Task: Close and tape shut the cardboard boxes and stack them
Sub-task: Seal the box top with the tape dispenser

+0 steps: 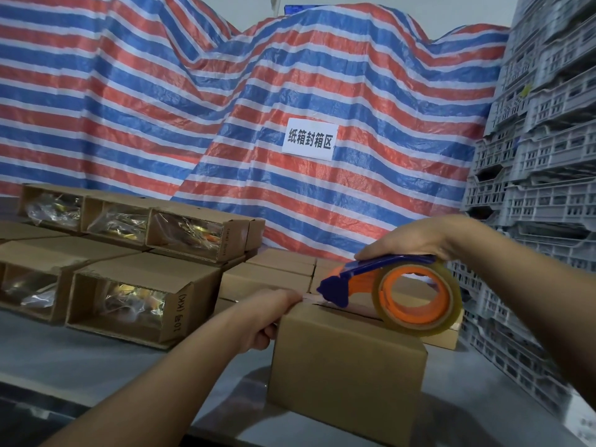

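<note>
Taping closed box [346,353] on worktop [96,359]: my right hand [416,240] grips dispenser [396,291] over seam, my left hand [274,317] pinches tape end at far-left edge; seam runs toward right hand.

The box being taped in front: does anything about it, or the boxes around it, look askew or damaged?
Nothing stands out. The box sits square on the table, flaps down, with the tape dispenser on its top seam. The open boxes at left lie on their sides, showing bagged contents; nothing has spilled.
</note>
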### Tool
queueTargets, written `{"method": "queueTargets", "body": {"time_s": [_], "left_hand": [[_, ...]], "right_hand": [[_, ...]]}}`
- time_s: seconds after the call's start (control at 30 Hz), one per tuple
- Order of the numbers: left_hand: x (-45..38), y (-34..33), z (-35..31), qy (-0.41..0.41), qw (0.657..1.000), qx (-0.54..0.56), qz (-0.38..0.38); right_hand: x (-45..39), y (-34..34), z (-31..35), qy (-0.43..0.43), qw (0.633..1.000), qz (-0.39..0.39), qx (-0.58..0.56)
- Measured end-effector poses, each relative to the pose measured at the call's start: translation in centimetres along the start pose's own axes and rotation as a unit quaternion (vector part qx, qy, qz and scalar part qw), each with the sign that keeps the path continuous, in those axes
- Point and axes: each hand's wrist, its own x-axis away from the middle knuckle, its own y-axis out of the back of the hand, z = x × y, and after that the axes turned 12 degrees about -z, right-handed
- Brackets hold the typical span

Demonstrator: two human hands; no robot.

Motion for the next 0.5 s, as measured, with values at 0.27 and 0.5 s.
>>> {"method": "queueTargets", "body": {"time_s": [0.27, 0.5], "left_hand": [[0.3, -0.3, -0.5, 0.012, 1.000, -0.012, -0.026], [2.0, -0.8, -1.9, -0.310, 0.887, -0.234, -0.249]], "right_hand": [[2.4, 0.8, -5.8, -0.111, 0.994, 0.003, -0.018], [2.1, 0.6, -5.4, -0.107, 0.994, -0.016, 0.013]]}}
